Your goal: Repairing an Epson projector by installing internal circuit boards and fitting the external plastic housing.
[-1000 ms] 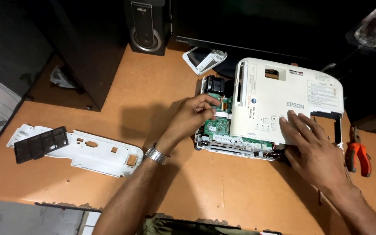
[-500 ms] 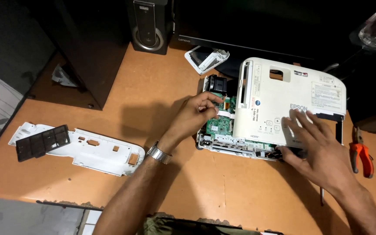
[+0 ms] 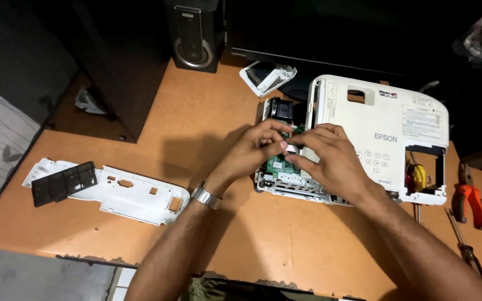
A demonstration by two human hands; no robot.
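Orange table (image 3: pixel 140 139), cluttered: both hands meet over the opened white projector (image 3: pixel 380 139) at two o'clock, left hand (image 3: pixel 252 150) and right hand (image 3: pixel 324 159) pinching a small pale connector (image 3: pixel 292 148) above the green circuit board (image 3: pixel 277 166). Pulling unevenly could tear it or bend pins.

One head camera looks steeply down, close over the desk (image 3: pixel 140 139).

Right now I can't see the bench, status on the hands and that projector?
Left hand and right hand both pinching at the green circuit board in the opened white projector. Grip contents too small to tell. Nothing blocking.
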